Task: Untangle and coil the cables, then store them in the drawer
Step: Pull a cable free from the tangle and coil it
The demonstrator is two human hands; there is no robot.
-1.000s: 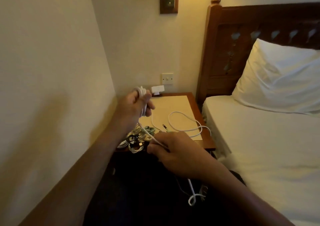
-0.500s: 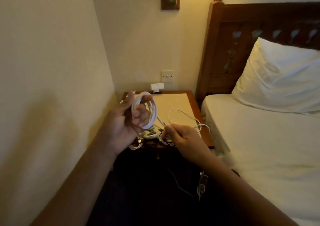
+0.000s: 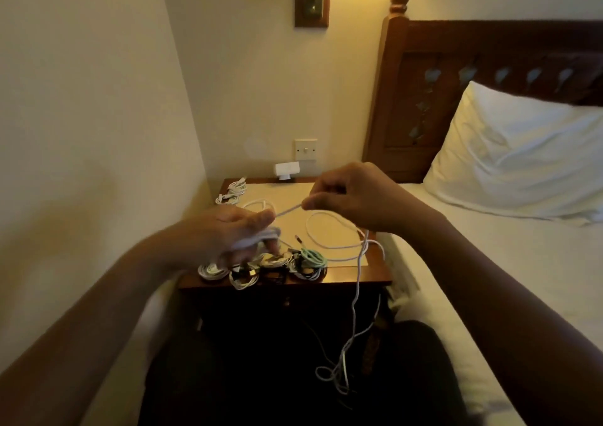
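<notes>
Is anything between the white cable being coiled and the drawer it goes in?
Yes. The dark wooden nightstand drawer looks closed, and the loose tail of the thin white cable hangs across its front. The left hand holds the coil; the right hand pinches the strand.

Right hand raised, white cable now taut toward left hand.

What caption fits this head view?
Left hand holds a white coil; right hand pinches its loose cable taut above a nightstand lined with coiled cables.
</notes>
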